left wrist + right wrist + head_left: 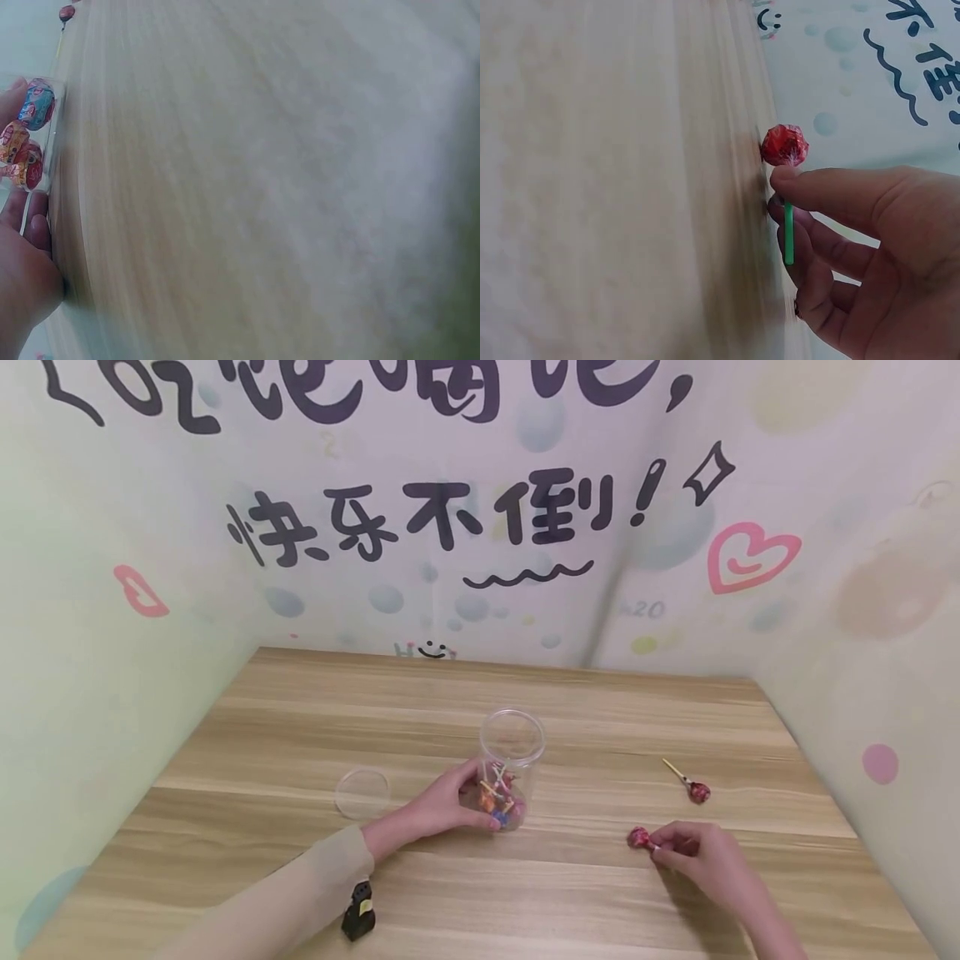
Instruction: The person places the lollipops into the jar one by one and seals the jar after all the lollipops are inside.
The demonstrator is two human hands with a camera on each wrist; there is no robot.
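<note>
A clear plastic jar (513, 739) stands upright and lidless near the middle of the table, with several wrapped lollipops (501, 802) at its bottom. My left hand (442, 800) grips the jar low on its left side, thumb and fingers curled round it; wrapped candies (36, 105) show through its wall in the left wrist view. On the right, my right hand (697, 856) pinches a red-wrapped lollipop (785, 145) between thumb and fingers just below its head. Its green stick (789, 232) points back toward the palm. Another red lollipop (699, 792) with a yellow stick lies on the table beyond that hand.
A round clear lid (362, 793) lies flat on the table left of the jar. Beside the left sleeve is a small black object (359, 912) with a yellow patch. Printed walls border the wooden table (570, 893) at the back and sides.
</note>
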